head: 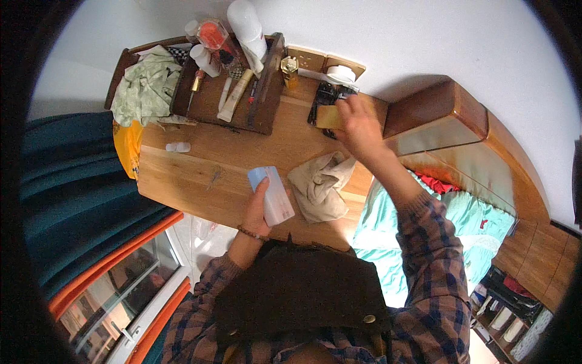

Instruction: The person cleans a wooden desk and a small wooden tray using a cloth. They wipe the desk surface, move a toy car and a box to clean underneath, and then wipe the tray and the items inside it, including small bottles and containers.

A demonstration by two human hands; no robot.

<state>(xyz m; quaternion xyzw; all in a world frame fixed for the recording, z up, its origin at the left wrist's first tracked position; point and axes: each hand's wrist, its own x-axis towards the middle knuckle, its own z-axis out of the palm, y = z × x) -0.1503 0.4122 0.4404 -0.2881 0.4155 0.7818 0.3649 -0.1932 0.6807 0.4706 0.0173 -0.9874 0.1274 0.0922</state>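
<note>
My left hand (256, 210) grips a white and light-blue box (278, 200) above the front of the wooden table, thumb across its top face. My right hand (360, 126) reaches to the back right of the table, its fingers on a flat tan box (328, 117). That box lies over dark, glossy objects (324, 94) whose kind I cannot make out. Just behind stands a round white item (341, 74) by the wall. Between my hands a crumpled beige cloth (320, 187) rests on the table (227, 152).
A dark wooden tray (261, 123) at the back holds bottles, tubes and a green patterned cloth (148, 86). A perfume bottle (290, 73) stands beside it, near wall sockets (307, 59). A small clear bottle (178, 147) lies at left. A bed with turquoise bedding (382, 241) adjoins the right side.
</note>
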